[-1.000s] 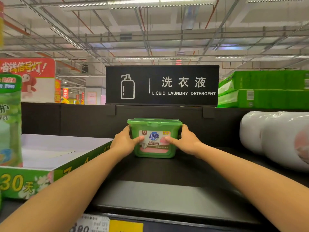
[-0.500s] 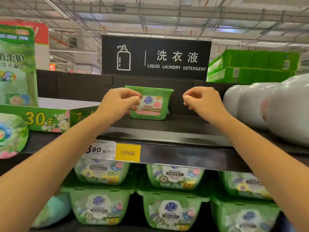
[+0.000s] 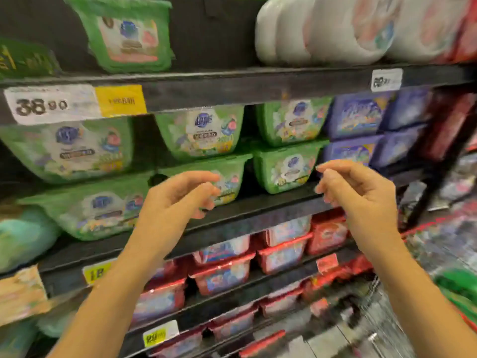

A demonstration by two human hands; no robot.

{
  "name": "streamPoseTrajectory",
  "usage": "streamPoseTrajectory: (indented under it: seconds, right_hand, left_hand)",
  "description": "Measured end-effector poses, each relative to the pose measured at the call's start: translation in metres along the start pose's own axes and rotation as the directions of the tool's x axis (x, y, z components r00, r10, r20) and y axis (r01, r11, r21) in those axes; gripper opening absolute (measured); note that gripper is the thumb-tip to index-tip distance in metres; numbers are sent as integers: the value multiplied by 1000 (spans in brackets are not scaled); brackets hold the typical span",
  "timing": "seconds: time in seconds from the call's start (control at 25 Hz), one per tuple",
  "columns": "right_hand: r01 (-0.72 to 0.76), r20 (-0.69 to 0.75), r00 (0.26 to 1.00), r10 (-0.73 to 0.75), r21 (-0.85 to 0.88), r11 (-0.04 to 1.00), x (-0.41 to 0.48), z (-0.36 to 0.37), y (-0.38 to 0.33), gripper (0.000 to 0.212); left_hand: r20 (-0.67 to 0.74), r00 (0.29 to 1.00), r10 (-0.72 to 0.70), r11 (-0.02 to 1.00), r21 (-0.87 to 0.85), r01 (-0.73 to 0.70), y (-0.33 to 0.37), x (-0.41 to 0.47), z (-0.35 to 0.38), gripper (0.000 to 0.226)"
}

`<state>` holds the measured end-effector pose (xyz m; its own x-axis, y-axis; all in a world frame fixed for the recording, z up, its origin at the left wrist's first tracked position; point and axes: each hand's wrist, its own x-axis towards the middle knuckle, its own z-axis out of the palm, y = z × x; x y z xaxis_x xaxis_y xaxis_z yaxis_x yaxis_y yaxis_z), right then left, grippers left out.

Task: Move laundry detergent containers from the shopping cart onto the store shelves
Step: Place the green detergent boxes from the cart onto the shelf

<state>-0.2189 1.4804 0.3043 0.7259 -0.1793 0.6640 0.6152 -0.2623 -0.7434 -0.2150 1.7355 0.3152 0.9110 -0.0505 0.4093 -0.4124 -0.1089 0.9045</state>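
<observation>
While nothing is in their grasp, both hands hang in front of the shelving with fingers loosely curled. The left hand (image 3: 180, 200) and the right hand (image 3: 361, 192) are apart from each other and from every pack, well below the black metal shelf board (image 3: 245, 86) that carries a white-and-yellow price label (image 3: 74, 103). Far below that board, to the right, a blurred grid of silvery wire (image 3: 374, 313) is probably the shopping cart. Beyond the hands, red-lidded plastic tubs (image 3: 222, 275) fill the rows lower under the board, and green plastic tubs with flowered labels (image 3: 204, 133) are stacked in twos just beneath it, faces outward so shoppers can read them. On top of the board, towards its left, stands the green plastic detergent tub with a pink-and-white label (image 3: 129, 34), upright and label forward like its neighbours below, with white rounded bottles (image 3: 322, 29) to its right. It looks shelved, which would leave both hands free to fetch the next one.
</observation>
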Motion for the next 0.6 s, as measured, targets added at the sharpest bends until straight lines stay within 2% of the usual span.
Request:
streamPoseTrajectory:
  seconds: [0.12,0.28,0.44,0.6]
  right_hand:
    - [-266,-67,963,260,-105,958,-82,-36,37,25]
    - [-571,-190,816,546,-123,812,-186,-84,59,21]
    - [-752,-323,642,696,-87,653,-272,-130,55,22]
    - [-852,-444,478,758,-25,522,-348,-190,40,20]
  left_hand:
    - [98,973,-209,977,-25,213,-62,-36,38,24]
    - [278,847,-453,884,16,468,-118,-93,101,20]
    - [423,716,-556,814,106,571,-146,-146,157,17]
    - [546,518,-658,716,242,655,-154,-196,223,15]
